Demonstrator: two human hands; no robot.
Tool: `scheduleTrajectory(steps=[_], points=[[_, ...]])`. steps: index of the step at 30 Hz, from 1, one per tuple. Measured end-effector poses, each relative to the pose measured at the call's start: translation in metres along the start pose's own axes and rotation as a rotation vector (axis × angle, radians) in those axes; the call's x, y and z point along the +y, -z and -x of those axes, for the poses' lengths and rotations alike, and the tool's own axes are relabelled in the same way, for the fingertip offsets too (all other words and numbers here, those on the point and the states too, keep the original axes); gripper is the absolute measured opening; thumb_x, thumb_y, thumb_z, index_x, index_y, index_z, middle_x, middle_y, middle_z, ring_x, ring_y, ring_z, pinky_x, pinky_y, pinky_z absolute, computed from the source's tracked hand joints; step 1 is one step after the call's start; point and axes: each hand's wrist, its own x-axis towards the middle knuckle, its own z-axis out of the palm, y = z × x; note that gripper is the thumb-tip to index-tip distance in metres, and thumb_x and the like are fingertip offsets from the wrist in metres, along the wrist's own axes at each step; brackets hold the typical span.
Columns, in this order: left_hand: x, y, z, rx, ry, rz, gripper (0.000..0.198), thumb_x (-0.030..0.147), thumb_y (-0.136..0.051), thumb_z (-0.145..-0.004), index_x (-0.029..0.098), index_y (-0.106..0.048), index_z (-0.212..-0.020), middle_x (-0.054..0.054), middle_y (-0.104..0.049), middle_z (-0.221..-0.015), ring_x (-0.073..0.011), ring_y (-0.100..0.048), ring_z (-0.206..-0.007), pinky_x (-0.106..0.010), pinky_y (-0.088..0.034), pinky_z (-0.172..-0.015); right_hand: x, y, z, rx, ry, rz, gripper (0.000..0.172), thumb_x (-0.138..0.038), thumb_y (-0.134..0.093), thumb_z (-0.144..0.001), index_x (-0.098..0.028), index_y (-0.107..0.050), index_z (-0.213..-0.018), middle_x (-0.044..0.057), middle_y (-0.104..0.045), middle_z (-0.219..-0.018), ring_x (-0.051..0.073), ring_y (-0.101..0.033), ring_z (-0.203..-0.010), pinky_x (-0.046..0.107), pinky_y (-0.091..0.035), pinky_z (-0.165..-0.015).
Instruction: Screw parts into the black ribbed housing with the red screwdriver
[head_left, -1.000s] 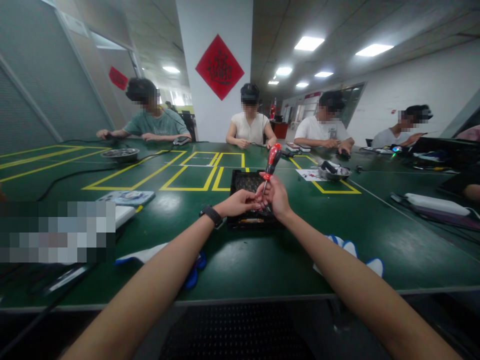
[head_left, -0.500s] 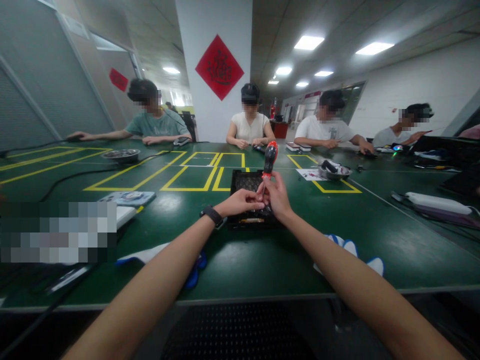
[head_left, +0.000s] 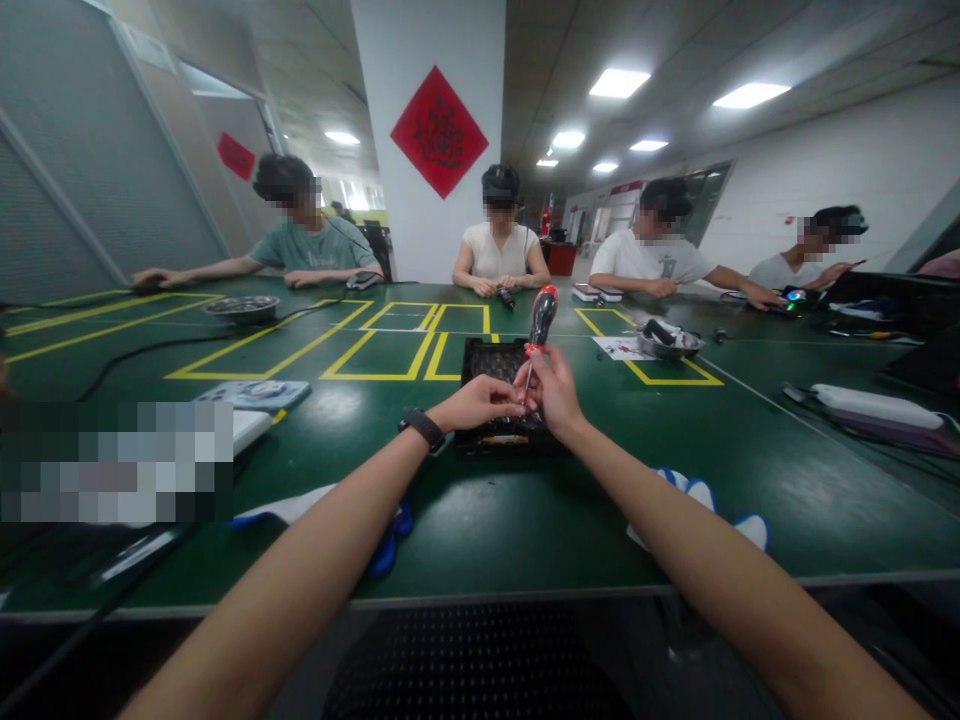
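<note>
Here, the screwdriver [head_left: 543,316] leans handle-up above the black tray [head_left: 496,450], pinched low by the right hand [head_left: 556,388]. Beside its shaft the left hand [head_left: 486,402] curls its fingers inward, gripping what, if anything, I cannot tell. Work looks under way, but what is finished or left stays hidden.

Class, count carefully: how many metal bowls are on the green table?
2. The left bowl is toward the far side; the right bowl overlaps a printed sheet in view. Others could be hidden.
</note>
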Motion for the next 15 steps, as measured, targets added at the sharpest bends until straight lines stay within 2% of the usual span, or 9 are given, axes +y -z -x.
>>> scheduleTrajectory(steps=[9, 15], points=[[-0.001, 0.0031, -0.0004, -0.042, 0.066, 0.04, 0.039, 0.042, -0.063, -0.071, 0.006, -0.067, -0.084, -0.006, -0.064, -0.07, -0.0113, -0.056, -0.063, -0.024, -0.045, -0.063, 0.0051, 0.0039, -0.0031, -0.018, -0.078, -0.062, 0.042, -0.052, -0.041, -0.083, -0.02, -0.044, -0.109, -0.002, -0.059, -0.061, 0.009, -0.053, -0.042, 0.016, -0.031, -0.031], [0.0009, 0.0035, -0.0006, -0.038, 0.054, 0.062, 0.037, 0.042, -0.064, -0.07, 0.006, -0.067, -0.078, -0.005, -0.063, -0.066, -0.0099, -0.054, -0.06, -0.022, -0.044, -0.061, 0.0053, 0.0042, -0.0044, 0.05, -0.06, -0.071, 0.036, -0.046, -0.044, -0.084, -0.017, -0.051, -0.104, 0.0, -0.06, -0.063, 0.011, -0.058, -0.056, 0.023, -0.046, -0.054]])
